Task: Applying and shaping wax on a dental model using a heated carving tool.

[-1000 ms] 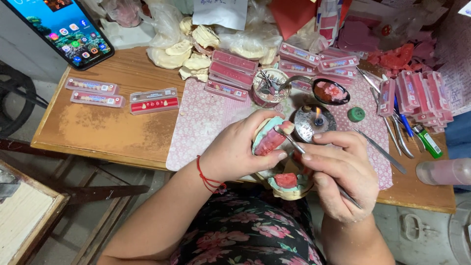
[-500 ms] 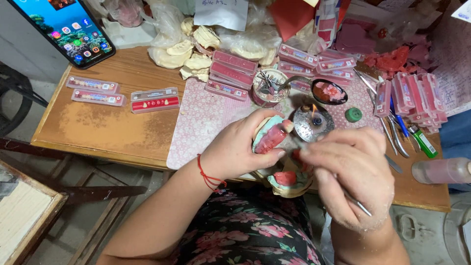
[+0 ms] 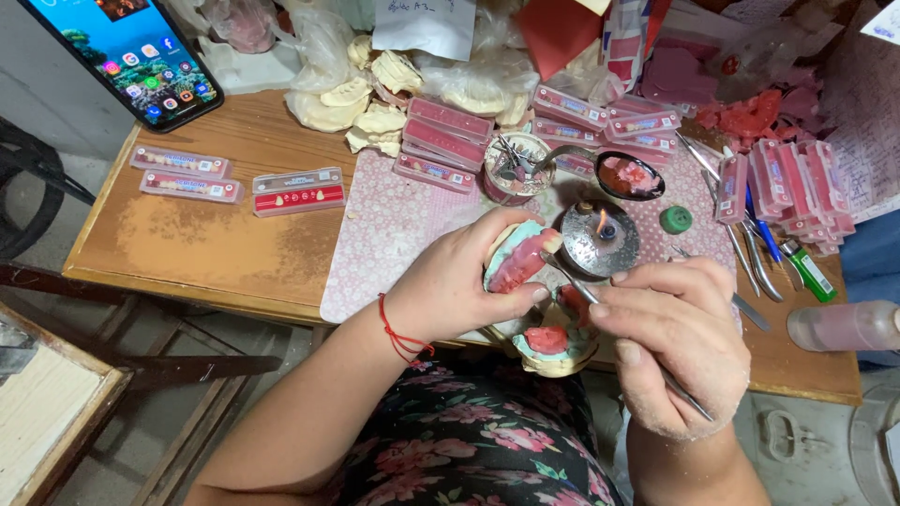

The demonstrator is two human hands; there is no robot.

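Note:
My left hand [image 3: 459, 286] grips a pale green dental cast with pink wax [image 3: 518, 258], held up over the table's front edge. My right hand [image 3: 680, 342] holds a thin metal carving tool [image 3: 577, 286] like a pen, its tip touching the pink wax on the cast. Below the hands lies a second cast with pink wax [image 3: 548, 342]. Just behind the tool tip a small spirit lamp with a lit flame [image 3: 600, 234] stands on a round metal dish.
The wooden table [image 3: 216, 244] carries several pink trays of artificial teeth [image 3: 445, 141], a spoon of pink wax [image 3: 628, 176], a cup of tools [image 3: 514, 169], plaster pieces [image 3: 375, 103], a phone [image 3: 131, 56], metal instruments [image 3: 750, 253] and a green lighter [image 3: 808, 270].
My right hand has come back up from lower right, and the tool tip now rests on the wax of the held cast. The left hand barely moved.

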